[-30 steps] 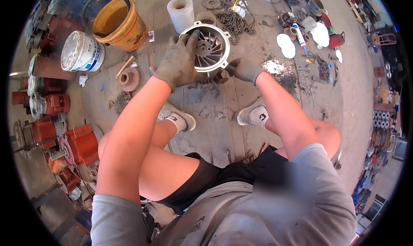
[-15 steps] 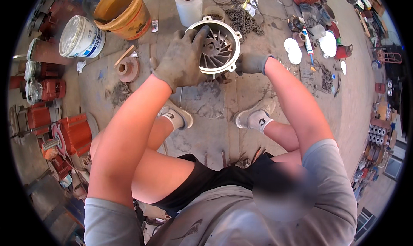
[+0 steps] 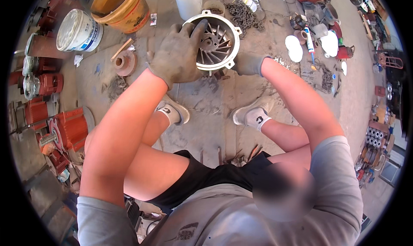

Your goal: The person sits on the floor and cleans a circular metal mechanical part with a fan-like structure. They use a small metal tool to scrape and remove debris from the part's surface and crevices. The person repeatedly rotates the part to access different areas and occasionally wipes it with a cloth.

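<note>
Between my hands is a round metal housing (image 3: 236,48) with a pale rim and bolt lugs, its open face turned up. Inside it sits a dark bladed wheel (image 3: 211,43) with a central hub. My left hand (image 3: 176,52), in a dirty grey work glove, grips the housing's left side, fingers reaching over the rim and onto the blades. At the lower right side, my right hand (image 3: 250,64), also gloved, is closed against the housing; its fingertips are hidden behind it.
At the far left stand an orange bucket (image 3: 124,14) and a white tub (image 3: 81,30). A rusty flanged part (image 3: 125,63) lies nearer. Beyond the housing are a plastic film roll (image 3: 188,5) and a chain (image 3: 245,18). A sealant tube (image 3: 309,41) lies right; red motors (image 3: 71,127) line the left.
The housing and both hands sit slightly farther left and up in the picture, as the whole view has shifted a little. The hold looks the same.
</note>
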Tool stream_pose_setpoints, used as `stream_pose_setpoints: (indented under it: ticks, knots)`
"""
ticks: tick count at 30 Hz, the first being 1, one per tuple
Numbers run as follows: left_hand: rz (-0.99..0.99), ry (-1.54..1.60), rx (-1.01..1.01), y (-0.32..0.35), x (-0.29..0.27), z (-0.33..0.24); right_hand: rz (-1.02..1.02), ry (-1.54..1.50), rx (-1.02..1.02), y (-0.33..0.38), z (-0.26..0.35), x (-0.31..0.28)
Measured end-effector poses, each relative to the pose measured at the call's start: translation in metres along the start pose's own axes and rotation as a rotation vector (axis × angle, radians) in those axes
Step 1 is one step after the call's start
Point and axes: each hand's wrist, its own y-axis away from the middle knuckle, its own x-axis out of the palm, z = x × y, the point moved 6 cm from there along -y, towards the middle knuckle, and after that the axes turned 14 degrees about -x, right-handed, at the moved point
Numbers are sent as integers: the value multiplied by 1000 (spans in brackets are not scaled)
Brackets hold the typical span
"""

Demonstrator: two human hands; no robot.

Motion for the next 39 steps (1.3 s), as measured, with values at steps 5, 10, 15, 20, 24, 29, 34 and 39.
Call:
stream_pose_setpoints:
  ticks: [5, 10, 15, 20, 24, 29, 34, 39]
  knots:
    - [-73, 5, 4, 0, 6, 4, -229, -44, 45, -1, -10, 15]
    - [1, -31, -25, -3, 7, 0, -329, -190, 205, 13, -6, 20]
    - [16, -50, -30, -5, 13, 1, -495, -412, 336, 17, -10, 50]
    - [-73, -79, 11, -6, 9, 4, -630, -593, 405, 18, 2, 53]
    - [-41, -54, 72, -2, 0, 0, -643, -499, 323, 25, 5, 58]
    - [-15, -80, 52, 4, 4, 1, -437, -149, 164, 30, 17, 26]
    - [68, -81, 28, 17, -24, -23, -541, 0, 90, 49, -2, -1]
    - [114, -141, -55, 11, -10, -15, -1283, -568, 115, 131, -55, -51]
